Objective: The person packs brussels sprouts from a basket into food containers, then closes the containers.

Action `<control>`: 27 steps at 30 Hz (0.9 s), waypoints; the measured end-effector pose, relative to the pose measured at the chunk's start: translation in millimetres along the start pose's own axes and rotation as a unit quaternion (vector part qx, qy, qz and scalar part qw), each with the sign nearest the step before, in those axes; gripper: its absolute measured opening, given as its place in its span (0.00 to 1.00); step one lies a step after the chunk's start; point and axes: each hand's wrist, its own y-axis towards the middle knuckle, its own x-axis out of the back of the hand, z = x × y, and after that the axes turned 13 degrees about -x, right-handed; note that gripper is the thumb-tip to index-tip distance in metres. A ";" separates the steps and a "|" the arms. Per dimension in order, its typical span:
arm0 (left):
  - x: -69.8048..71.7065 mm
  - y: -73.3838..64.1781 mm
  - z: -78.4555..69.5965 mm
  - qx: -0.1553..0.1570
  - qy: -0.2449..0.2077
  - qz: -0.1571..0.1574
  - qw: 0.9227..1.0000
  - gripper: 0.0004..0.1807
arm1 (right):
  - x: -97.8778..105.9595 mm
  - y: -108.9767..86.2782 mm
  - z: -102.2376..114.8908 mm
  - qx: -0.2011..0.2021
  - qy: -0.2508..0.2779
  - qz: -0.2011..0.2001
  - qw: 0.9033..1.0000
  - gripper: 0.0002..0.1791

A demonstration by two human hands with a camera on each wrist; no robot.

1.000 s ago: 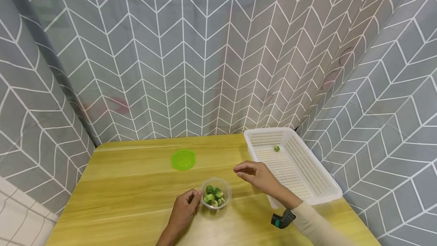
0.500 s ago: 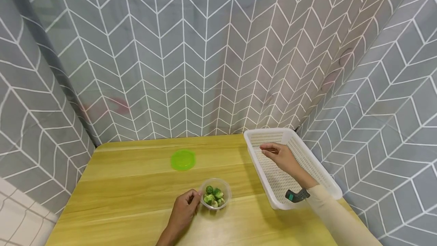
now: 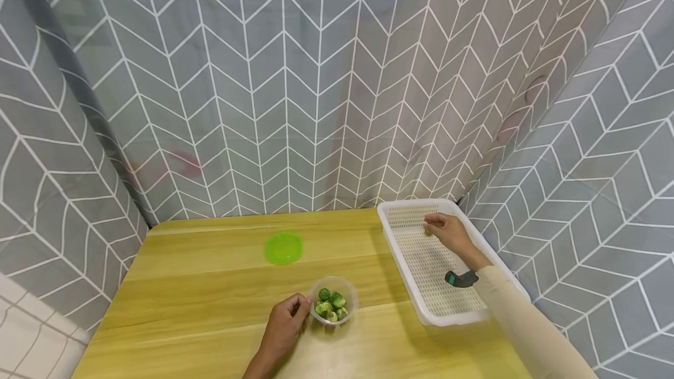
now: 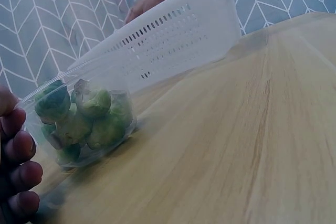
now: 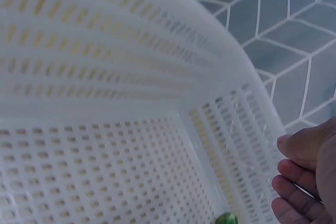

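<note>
My left hand (image 3: 286, 321) pinches the near-left rim of a clear plastic container (image 3: 344, 316), which stands upright on the table. Several green Brussels sprouts (image 4: 94, 103) fill its lower part. My right hand (image 3: 451, 235) reaches into the white perforated basket (image 3: 387, 233), fingers loosely bent and apart from the thumb. A single Brussels sprout (image 5: 227, 219) lies on the basket floor below the right hand, partly covered by the fingers in the head view. Nothing shows between the right thumb and fingers (image 5: 294, 184).
A flat green lid (image 3: 283, 248) lies on the wooden table (image 3: 210, 285) behind the container. The basket stands at the table's right side, its walls rising around the right hand. Patterned grey curtains (image 3: 295, 104) hang behind the table and at both sides.
My right hand has moved from beside the container, rightward and away over the basket, to just above the lone sprout. The left hand and container have stayed in place.
</note>
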 end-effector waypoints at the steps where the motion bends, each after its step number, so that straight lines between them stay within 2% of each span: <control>1: -0.2 0.1 -0.9 0.001 0.004 -0.002 1.000 0.19 | -0.1 3.3 -3.7 0.000 -0.006 -0.005 1.000 0.18; 6: 0.1 1.3 -7.2 -0.001 0.021 -0.007 1.000 0.19 | -1.1 15.6 -18.0 0.002 -0.027 -0.011 1.000 0.19; 8: 0.5 1.6 -7.5 -0.001 0.023 -0.005 1.000 0.19 | -2.0 18.5 -22.8 -0.010 -0.030 -0.005 1.000 0.20; 16: 1.3 0.8 4.8 -0.004 0.006 0.007 1.000 0.20 | -9.4 26.2 -41.5 -0.062 -0.053 0.015 0.997 0.22; 25: 2.8 -0.7 3.3 -0.012 -0.002 0.011 1.000 0.20 | -14.2 31.9 -53.6 -0.061 -0.100 0.046 0.992 0.27; 27: 2.9 -1.2 -1.4 -0.014 0.000 0.014 1.000 0.21 | -15.5 32.3 -53.3 -0.054 -0.114 0.052 0.991 0.26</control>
